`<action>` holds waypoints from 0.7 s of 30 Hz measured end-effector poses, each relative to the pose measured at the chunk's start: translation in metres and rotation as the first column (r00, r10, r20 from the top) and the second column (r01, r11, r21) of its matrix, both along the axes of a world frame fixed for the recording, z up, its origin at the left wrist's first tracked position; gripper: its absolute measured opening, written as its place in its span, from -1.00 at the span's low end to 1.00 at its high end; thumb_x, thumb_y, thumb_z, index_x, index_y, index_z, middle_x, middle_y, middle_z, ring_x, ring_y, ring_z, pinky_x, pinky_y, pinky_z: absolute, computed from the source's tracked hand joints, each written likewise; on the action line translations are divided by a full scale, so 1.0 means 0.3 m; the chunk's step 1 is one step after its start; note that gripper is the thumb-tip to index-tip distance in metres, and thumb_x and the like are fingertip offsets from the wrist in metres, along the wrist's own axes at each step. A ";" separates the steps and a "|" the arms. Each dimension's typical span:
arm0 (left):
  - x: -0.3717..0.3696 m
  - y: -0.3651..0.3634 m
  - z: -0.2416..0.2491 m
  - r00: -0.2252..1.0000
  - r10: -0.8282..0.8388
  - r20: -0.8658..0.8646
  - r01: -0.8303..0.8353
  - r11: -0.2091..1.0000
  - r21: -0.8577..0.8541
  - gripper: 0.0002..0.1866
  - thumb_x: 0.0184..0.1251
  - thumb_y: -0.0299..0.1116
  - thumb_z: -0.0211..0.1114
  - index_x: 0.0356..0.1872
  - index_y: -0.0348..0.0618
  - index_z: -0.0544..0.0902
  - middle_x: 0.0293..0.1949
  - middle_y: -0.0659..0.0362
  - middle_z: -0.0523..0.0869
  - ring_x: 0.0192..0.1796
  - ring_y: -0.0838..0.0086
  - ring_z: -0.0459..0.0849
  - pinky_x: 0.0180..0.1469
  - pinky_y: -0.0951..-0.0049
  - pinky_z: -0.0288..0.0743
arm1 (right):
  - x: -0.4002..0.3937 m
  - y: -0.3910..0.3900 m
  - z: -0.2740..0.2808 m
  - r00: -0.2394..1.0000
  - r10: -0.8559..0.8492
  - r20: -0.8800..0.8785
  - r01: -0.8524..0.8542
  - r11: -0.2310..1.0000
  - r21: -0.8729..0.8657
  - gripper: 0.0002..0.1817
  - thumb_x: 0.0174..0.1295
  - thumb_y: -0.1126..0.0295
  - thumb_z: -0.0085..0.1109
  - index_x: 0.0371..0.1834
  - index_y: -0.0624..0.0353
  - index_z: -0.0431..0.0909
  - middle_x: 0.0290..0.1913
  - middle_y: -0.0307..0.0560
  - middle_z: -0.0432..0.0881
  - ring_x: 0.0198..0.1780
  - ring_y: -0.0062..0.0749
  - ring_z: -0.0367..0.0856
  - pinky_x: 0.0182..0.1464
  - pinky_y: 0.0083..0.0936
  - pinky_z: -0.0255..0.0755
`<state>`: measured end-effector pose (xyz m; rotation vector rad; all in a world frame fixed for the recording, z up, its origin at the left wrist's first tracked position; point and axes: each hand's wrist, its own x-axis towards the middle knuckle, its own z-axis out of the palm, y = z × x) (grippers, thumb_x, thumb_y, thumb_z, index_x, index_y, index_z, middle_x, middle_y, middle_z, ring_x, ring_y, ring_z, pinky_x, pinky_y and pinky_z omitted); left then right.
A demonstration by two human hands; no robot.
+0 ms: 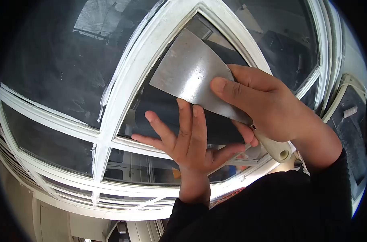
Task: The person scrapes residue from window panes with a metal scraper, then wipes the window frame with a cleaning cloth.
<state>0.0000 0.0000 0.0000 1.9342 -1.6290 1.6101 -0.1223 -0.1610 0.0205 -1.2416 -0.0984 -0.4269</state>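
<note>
The right hand [272, 107] was closed around a scraper [187, 66], its thumb pressed flat on the broad metal blade and the other fingers wrapped behind. The pale handle [274, 145], with a hole near its end, emerged below that hand. The left hand [191, 147] was open, fingers spread, and gripped nothing; two fingertips met the blade's lower edge, though how firmly they touched could not be told. The scraper was held up in front of a white window frame [127, 84] whose paint was ragged along the bars. Dark glass [62, 72] filled the panes, smudged in places. Black sleeves [330, 177] covered both forearms partway.
</note>
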 end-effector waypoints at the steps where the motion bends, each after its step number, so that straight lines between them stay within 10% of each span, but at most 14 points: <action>1: -0.001 -0.004 0.000 1.000 0.004 -0.008 -0.004 1.000 -0.003 0.21 -0.04 0.70 -0.05 0.45 -0.12 0.31 0.40 -0.06 0.41 0.53 -0.31 -0.07 0.37 -0.45 -0.57 | 0.000 -0.001 0.004 1.000 -0.012 -0.018 0.012 1.000 -0.005 -0.61 0.49 0.16 -0.01 0.00 0.35 0.48 -0.55 -0.21 0.54 -0.76 -0.66 0.40 -0.71 -0.72 0.24; 15: -0.001 0.005 -0.006 0.999 -0.024 -0.024 0.022 0.999 -0.045 0.18 -0.05 0.69 -0.02 0.41 -0.12 0.37 0.36 -0.04 0.47 0.52 -0.32 0.00 0.38 -0.46 -0.46 | 0.013 0.012 -0.001 1.000 0.025 0.004 -0.025 0.999 -0.028 -0.62 0.51 0.16 -0.06 -0.02 0.33 0.47 -0.54 -0.22 0.53 -0.74 -0.69 0.40 -0.70 -0.73 0.29; 21: 0.001 -0.008 -0.006 0.996 -0.084 -0.041 0.081 0.994 -0.067 0.06 0.11 0.64 -0.15 0.35 -0.08 0.46 0.31 0.09 0.54 0.54 -0.25 -0.07 0.33 -0.49 -0.74 | 0.002 -0.001 -0.024 1.000 0.010 0.006 -0.010 1.000 -0.030 -0.60 0.50 0.13 -0.05 -0.03 0.34 0.48 -0.56 -0.23 0.52 -0.74 -0.69 0.40 -0.71 -0.73 0.29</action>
